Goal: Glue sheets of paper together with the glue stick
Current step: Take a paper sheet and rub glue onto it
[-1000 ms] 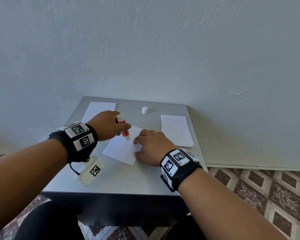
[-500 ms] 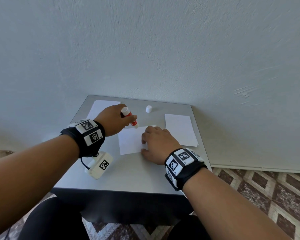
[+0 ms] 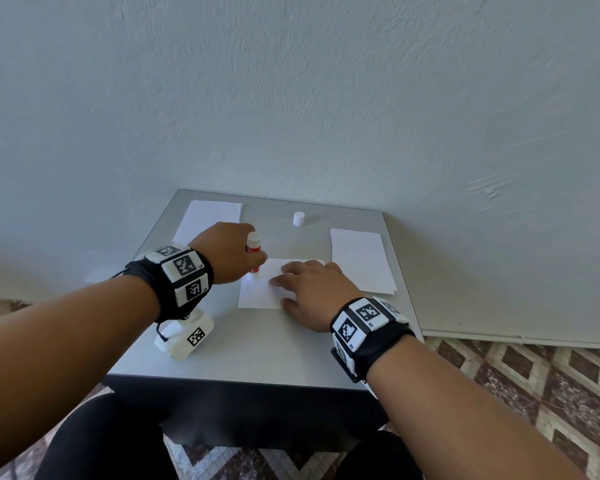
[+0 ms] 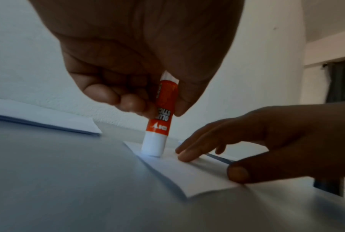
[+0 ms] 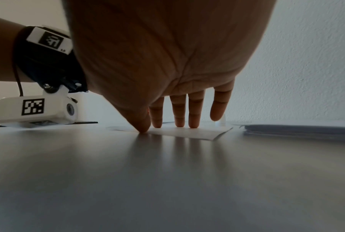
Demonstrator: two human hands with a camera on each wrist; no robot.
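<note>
Left hand (image 4: 139,66) grips a red "GLUE STICK" (image 4: 159,119) upright on the sheet (image 3: 260,289); right hand (image 3: 312,289), fingers flat, presses that sheet beside it.

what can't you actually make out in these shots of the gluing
- Glue itself: in the left wrist view the tip of the red and white glue stick meets the white sheet of paper; no glue film can be made out.
- Sheet's right part: the head view hides it under the right hand.
- Grip on the stick: the back of the left hand covers the fingers in the head view.
- Stick's label: blurred, partly readable only.
</note>
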